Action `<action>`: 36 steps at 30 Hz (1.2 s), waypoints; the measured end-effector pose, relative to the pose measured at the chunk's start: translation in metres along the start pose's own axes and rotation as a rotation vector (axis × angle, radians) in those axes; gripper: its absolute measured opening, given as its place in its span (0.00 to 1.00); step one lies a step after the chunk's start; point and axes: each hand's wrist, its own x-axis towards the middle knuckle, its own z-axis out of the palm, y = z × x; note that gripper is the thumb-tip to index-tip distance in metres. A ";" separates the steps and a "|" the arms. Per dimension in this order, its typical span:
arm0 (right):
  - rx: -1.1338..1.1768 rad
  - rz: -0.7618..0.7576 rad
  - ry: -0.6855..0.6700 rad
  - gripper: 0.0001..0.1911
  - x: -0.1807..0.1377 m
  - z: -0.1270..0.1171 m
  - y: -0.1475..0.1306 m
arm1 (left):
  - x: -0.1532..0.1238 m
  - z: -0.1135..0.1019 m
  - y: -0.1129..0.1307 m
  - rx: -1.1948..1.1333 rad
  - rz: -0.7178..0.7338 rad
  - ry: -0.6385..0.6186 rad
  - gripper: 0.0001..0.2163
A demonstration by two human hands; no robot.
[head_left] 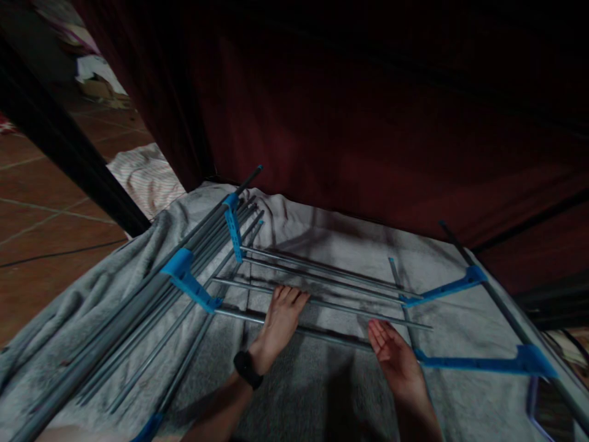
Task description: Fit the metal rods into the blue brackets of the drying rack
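Observation:
A grey towel (322,245) is spread over a folding drying rack with grey rods (322,270) and blue plastic brackets (191,282). My left hand (280,322), with a black watch on its wrist, lies flat and open on the towel, fingertips touching one of the rods. My right hand (396,356) is open too, palm turned inward, fingers straight, resting on the towel beside the nearest rod. Neither hand holds anything.
A dark red curtain or wall (391,123) rises right behind the rack. Reddish tiled floor (41,233) shows at left, with a striped cloth (147,175) on it and a dark diagonal post (69,153). More blue brackets (483,363) sit at right.

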 end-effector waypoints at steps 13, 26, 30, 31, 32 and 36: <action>-0.014 -0.080 0.039 0.10 0.028 -0.039 -0.006 | -0.002 0.010 0.000 0.172 0.024 -0.144 0.22; 0.143 -0.011 0.207 0.05 0.049 -0.056 -0.030 | 0.002 -0.005 -0.023 0.172 0.015 -0.062 0.15; 0.139 0.002 0.262 0.05 0.044 -0.049 -0.032 | 0.004 -0.004 -0.021 0.176 -0.008 -0.100 0.15; 0.137 0.002 0.265 0.06 0.042 -0.047 -0.032 | 0.004 -0.003 -0.021 0.175 -0.010 -0.107 0.15; 0.130 -0.002 0.267 0.07 0.041 -0.045 -0.031 | 0.004 -0.003 -0.021 0.171 -0.010 -0.110 0.15; 0.077 -0.024 0.254 0.09 0.038 -0.044 -0.028 | 0.004 0.001 -0.022 0.148 -0.016 -0.098 0.16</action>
